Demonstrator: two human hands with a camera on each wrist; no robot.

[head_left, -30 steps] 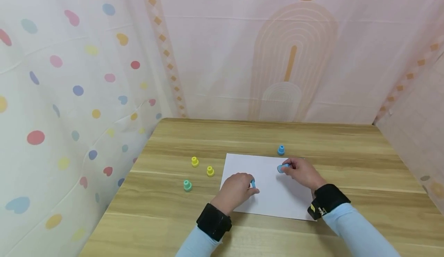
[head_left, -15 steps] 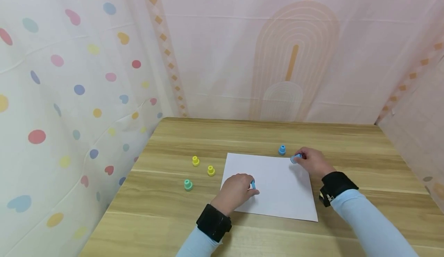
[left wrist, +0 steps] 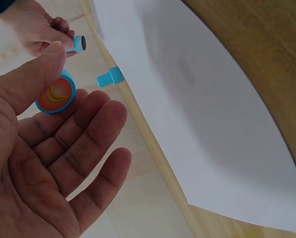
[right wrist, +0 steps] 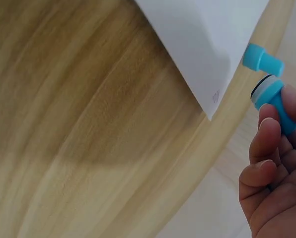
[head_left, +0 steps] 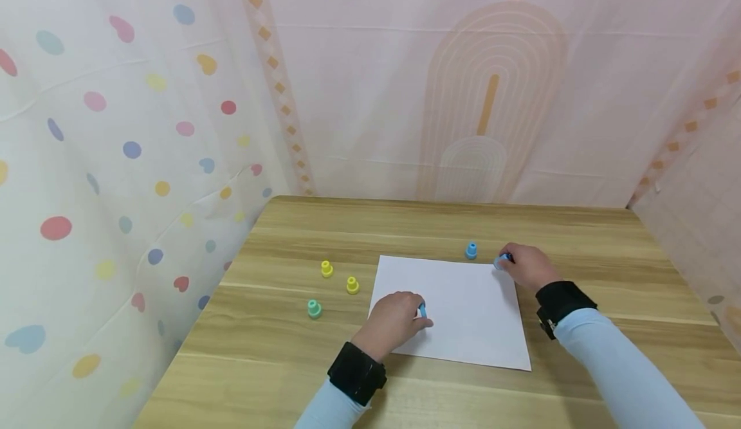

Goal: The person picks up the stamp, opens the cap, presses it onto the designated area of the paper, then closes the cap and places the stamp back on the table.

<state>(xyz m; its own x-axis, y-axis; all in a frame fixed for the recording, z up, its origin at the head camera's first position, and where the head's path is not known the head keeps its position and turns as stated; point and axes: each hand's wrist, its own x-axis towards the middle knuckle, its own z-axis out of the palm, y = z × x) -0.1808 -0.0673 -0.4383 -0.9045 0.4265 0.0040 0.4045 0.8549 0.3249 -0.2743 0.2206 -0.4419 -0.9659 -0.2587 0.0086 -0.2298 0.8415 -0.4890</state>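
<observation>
blue banana-picture cap (left wrist: 54, 95): held over paper (head_left: 466, 319) | blue stamp (right wrist: 271, 95): held tilted

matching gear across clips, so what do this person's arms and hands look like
Light blue sleeves, with a broad black band strapped round each wrist. The left hand and right hand are bare, without gloves.
</observation>
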